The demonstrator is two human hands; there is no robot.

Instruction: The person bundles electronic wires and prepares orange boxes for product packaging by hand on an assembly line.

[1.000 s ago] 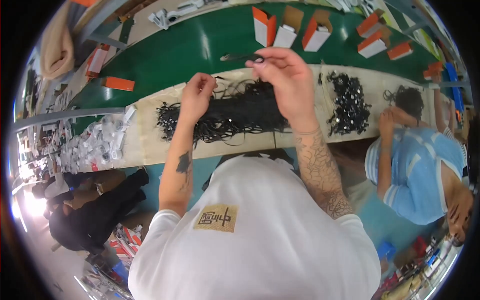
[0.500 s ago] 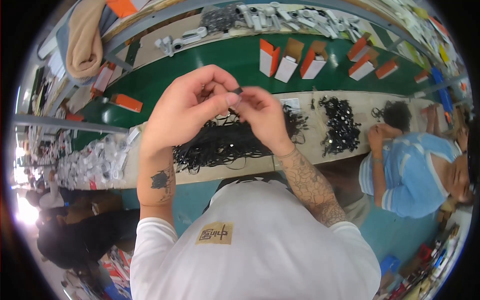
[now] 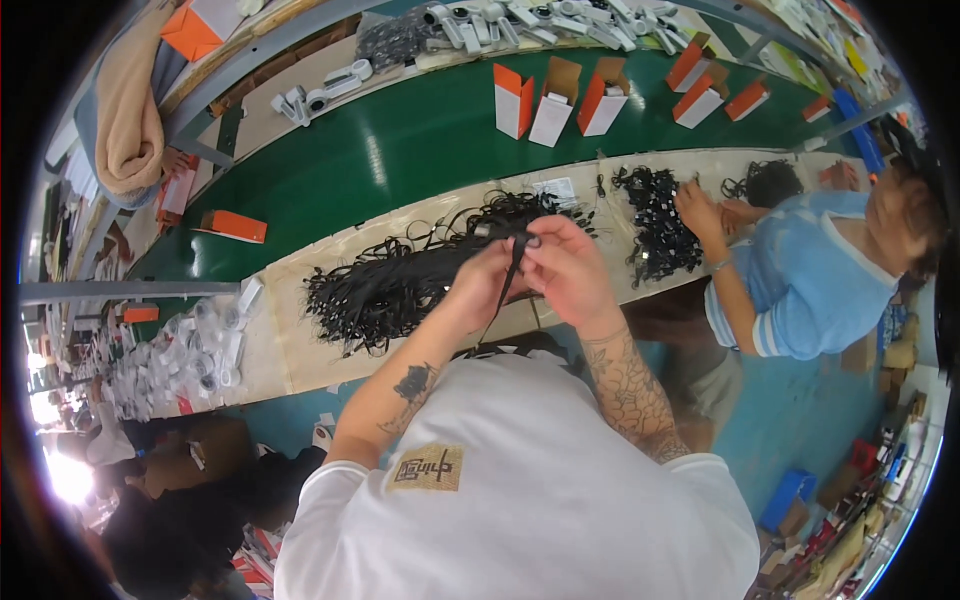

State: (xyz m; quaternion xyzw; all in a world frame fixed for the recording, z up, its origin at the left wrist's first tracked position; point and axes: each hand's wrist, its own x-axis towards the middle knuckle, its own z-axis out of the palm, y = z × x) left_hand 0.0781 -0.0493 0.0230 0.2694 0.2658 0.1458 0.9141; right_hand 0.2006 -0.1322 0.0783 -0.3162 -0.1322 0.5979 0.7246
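My left hand (image 3: pixel 485 286) and my right hand (image 3: pixel 572 272) are close together above the near edge of the worktop. A narrow black strap (image 3: pixel 513 268) runs between them, pinched in the fingers of both hands. Its lower end hangs down past my left wrist. Just beyond and to the left lies a long heap of black straps (image 3: pixel 390 285), tangled and looped at the edges. My hands cover part of the heap's right end.
Beyond the worktop runs a green conveyor belt (image 3: pixel 330 185) carrying open orange-and-white boxes (image 3: pixel 553 100). White handheld devices (image 3: pixel 520 25) lie on the far ledge. At right, a person in a blue top (image 3: pixel 820 275) reaches to another black pile (image 3: pixel 655 220). Plastic-wrapped white parts (image 3: pixel 185 355) are at left.
Both hands have come down and to the right, nearer my body, and the strap now shows hanging between them. The person at right has reached to the black pile. My view has shifted slightly.
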